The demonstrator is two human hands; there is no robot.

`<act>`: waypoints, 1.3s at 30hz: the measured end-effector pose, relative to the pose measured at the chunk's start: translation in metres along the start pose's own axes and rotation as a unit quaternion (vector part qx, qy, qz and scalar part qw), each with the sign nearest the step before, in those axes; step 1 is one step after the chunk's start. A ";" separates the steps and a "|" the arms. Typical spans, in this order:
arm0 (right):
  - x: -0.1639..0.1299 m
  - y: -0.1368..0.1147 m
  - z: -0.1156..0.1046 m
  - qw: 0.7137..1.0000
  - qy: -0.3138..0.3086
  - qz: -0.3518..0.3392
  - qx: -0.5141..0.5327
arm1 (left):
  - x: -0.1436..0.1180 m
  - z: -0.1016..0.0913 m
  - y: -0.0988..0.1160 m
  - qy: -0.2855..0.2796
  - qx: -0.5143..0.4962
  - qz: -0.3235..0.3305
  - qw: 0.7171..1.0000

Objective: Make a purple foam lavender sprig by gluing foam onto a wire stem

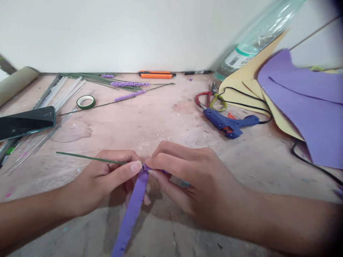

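My left hand [115, 171] is closed, thumb against fingers, on a thin green stem [83, 156] that sticks out to the left. From between my hands a purple foam strip [131, 214] with small cuts along its edge hangs toward the table's front. My right hand [187, 175] pinches the strip's purple wrapped part, just right of my left thumb. Most of that wrapped part is hidden behind my right fingers.
Finished-looking purple flower stems [130, 84] lie at the back near an orange cutter [157, 74]. A green tape roll [86, 102] and phone [26, 121] are left. A blue glue gun [230, 121], scissors [205, 99], bottle [241, 57] and purple foam sheets [300, 107] are right.
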State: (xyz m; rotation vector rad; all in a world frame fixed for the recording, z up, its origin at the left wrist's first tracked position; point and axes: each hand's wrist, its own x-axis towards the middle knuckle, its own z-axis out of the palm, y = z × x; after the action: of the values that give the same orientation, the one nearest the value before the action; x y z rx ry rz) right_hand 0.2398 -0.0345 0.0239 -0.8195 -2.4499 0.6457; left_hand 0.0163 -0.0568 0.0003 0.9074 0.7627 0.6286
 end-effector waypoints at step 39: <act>0.003 -0.013 -0.007 0.994 -0.071 0.061 0.048 | -0.002 0.005 0.001 0.036 0.104 0.003 0.994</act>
State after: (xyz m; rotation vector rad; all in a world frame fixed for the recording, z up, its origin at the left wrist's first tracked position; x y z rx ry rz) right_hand 0.2364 -0.0398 0.0369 -0.9186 -2.4864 0.8895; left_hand 0.0187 -0.0600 0.0036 1.0816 0.9028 0.5977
